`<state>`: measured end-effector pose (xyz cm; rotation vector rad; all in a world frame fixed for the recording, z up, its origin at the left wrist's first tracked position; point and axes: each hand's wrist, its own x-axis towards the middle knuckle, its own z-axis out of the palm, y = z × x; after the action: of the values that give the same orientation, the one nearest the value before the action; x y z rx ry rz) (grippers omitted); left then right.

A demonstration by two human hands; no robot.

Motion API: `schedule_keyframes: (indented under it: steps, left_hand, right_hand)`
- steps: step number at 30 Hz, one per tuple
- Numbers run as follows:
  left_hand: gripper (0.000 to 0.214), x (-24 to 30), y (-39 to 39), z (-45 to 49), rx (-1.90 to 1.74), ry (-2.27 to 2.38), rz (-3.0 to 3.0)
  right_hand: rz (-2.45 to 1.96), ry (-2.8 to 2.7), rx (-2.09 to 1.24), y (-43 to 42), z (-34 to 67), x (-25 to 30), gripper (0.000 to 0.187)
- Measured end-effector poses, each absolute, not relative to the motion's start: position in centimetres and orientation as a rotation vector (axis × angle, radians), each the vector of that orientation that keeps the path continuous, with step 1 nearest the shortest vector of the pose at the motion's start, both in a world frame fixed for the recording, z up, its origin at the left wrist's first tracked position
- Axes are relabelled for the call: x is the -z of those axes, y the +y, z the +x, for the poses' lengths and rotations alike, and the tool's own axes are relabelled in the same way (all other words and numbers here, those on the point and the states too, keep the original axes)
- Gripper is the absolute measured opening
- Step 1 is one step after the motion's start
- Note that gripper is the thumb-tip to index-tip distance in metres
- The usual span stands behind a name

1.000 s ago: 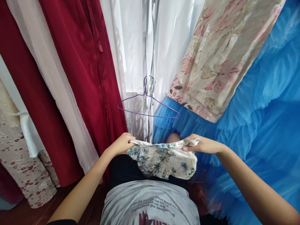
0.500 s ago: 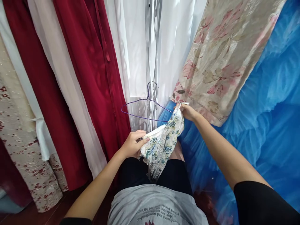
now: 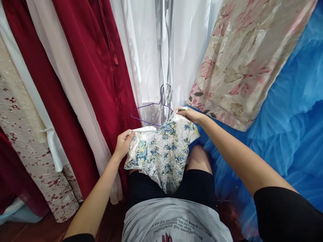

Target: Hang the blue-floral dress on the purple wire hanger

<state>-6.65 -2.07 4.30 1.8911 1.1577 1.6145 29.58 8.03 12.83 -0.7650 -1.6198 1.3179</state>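
A small blue-and-cream floral garment hangs spread between both hands in front of my knees. My left hand is closed on its white upper edge at the left. My right hand pinches the opposite top corner, raised up against a thin purple wire hanger. The hanger hangs by its hook from silver ribbons, and the garment covers its right side.
Hanging clothes surround me: dark red dresses, a sheer white dress, a pink-flowered cream fabric, a blue tulle skirt at the right, and a red-speckled beige dress at the left. A dark wood floor shows below.
Both hands lifted the garment from my lap towards the hanger. My right hand went up first, then shifted left to the hanger; the cloth now hangs spread out.
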Motion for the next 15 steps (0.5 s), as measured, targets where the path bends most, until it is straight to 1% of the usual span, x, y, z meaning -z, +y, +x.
schedule_keyframes:
  steps: [2,4,6,9,13,15]
  left_hand:
    - [0.036,-3.9,-0.7,-8.2,-1.423,1.349,2.225]
    - [0.029,-3.6,0.9,-9.6,-1.158,1.461,2.51]
    - [0.018,-3.7,2.6,-10.8,-1.023,1.496,2.611]
    - [0.013,-5.1,5.3,-11.7,-1.077,1.544,2.555]
    - [0.015,-9.2,8.9,-10.9,-1.287,1.572,2.409]
    - [0.017,-11.3,10.4,-9.3,-1.394,1.561,2.308]
  right_hand:
    - [-0.789,-1.632,-1.282,7.6,30.5,-13.0,0.019]
    - [-0.812,-1.67,-1.271,7.1,31.3,-13.5,0.018]
    - [-0.822,-1.721,-1.304,6.6,31.6,-14.0,0.018]
    - [-0.849,-1.756,-1.362,6.0,31.7,-14.9,0.019]
    - [-0.862,-1.748,-1.372,5.8,31.9,-15.7,0.021]
    - [-0.91,-1.69,-1.452,5.5,31.9,-15.9,0.022]
